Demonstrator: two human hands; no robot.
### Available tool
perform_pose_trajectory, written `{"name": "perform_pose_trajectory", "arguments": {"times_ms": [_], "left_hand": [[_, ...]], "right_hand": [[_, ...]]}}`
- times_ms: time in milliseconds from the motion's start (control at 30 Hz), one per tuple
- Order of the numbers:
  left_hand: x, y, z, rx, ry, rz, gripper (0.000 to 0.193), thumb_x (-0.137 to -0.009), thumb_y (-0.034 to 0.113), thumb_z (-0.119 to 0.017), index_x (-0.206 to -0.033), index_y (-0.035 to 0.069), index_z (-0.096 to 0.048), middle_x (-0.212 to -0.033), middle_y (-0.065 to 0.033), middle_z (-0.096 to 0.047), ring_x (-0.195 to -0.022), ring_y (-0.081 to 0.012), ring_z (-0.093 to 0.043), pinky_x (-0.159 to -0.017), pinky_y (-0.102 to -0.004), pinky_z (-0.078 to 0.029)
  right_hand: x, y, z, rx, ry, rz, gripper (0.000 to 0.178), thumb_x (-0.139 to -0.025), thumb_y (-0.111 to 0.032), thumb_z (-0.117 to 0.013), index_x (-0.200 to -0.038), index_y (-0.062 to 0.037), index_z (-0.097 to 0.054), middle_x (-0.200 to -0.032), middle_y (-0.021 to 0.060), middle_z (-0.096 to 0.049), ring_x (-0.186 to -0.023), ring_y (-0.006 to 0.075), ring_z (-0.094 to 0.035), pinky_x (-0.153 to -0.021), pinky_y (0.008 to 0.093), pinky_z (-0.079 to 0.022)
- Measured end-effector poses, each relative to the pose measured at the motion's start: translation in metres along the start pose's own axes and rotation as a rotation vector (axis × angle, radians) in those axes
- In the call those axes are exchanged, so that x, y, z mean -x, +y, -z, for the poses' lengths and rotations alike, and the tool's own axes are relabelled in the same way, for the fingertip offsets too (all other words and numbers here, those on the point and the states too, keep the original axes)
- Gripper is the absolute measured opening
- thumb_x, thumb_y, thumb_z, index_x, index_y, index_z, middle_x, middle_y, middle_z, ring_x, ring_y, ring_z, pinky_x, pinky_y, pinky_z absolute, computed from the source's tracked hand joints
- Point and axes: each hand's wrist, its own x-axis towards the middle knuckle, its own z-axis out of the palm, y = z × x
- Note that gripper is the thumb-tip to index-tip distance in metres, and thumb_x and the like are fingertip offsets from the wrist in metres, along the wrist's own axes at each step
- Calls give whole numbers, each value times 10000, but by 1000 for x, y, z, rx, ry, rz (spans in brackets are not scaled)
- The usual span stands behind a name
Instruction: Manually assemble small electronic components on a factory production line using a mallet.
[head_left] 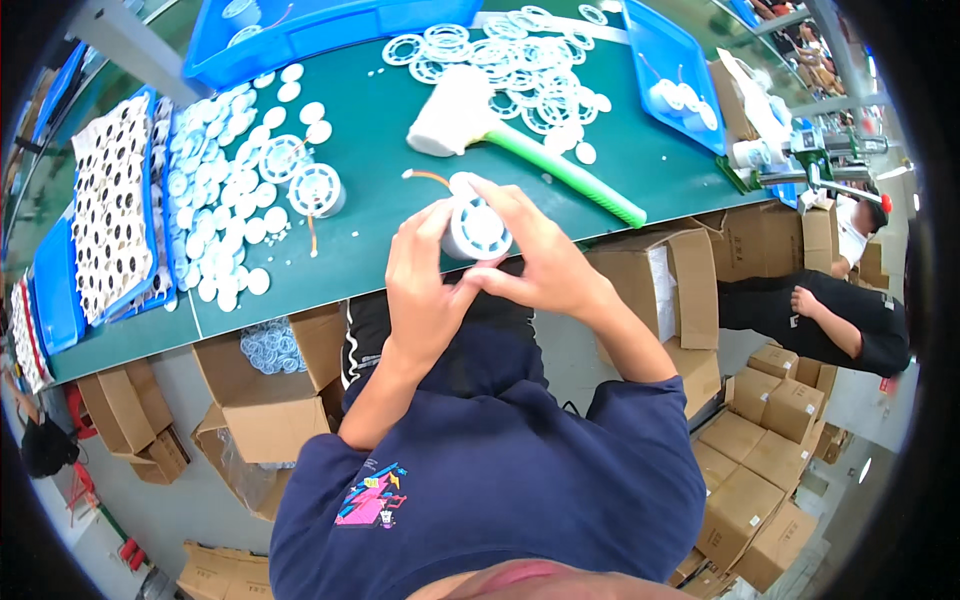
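Both my hands hold a white round plastic housing [478,232] just over the near edge of the table. It has a slotted ring on its top face, and a short orange wire sticks out to its left. My left hand [422,275] wraps its left side. The fingers of my right hand [545,255] curl round the right side, with the thumbs meeting at the near rim. Beyond them lies a mallet [455,115] with a white head and a green handle. Two similar housings [316,190] stand to the left, one with a wire hanging toward me.
Many white discs [235,190] cover the table's left part. Slotted white rings [530,65] are heaped at the back. Blue trays [330,40] line the far side. A green press [800,165] stands at the right. Cardboard boxes [275,430] sit below; a person [830,310] is at the right.
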Motion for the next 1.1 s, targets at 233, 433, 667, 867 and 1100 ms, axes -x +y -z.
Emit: {"name": "perform_pose_trajectory", "arguments": {"times_ms": [233, 433, 667, 867, 1100], "left_hand": [[8, 0, 12, -195, 9, 129, 640, -869, 131, -799, -1437, 22, -525, -1380, -211, -564, -1289, -382, -545, -1111, -457, -413], [19, -24, 35, -452, 136, 374, 722, -942, 151, -731, -1576, 98, -390, -1611, -257, -258, -1496, -430, -310, -1203, -522, -313], [-6, -45, 30, -435, 250, 412, 755, -941, 207, -759, -1583, 100, -376, -1580, -306, -322, -1487, -450, -320, -1191, -504, -300], [-21, -59, 39, -452, 269, 302, 521, -870, 132, -793, -1348, 62, -598, -1250, -165, -638, -1164, -344, -583, -1026, -463, -446], [-13, -54, 49, -179, -40, 128, 627, -787, -25, -770, -1385, 41, -593, -1391, -179, -601, -1263, -329, -596, -1077, -399, -460]], "right_hand": [[6, 73, 108, 284, 653, -369, 564, -863, -242, -792, -1287, 66, -583, -1122, 215, -690, -1001, 325, -697, -883, 410, -556], [94, 249, 288, 936, 1173, -598, 675, -886, -293, -772, -1398, 48, -494, -1370, 300, -529, -1280, 459, -510, -1087, 495, -421], [100, 288, 326, 996, 694, -655, 728, -868, -393, -719, -1449, 4, -531, -1342, 284, -594, -1269, 451, -544, -1085, 508, -433], [53, 158, 184, 825, 738, -302, 250, -969, -82, -649, -1201, 6, -680, -1161, 157, -671, -1010, 295, -652, -882, 390, -518], [-11, 116, 106, 396, -32, -199, 340, -915, -41, -712, -1236, -152, -722, -1205, 111, -624, -922, 317, -678, -811, 402, -553]]}}
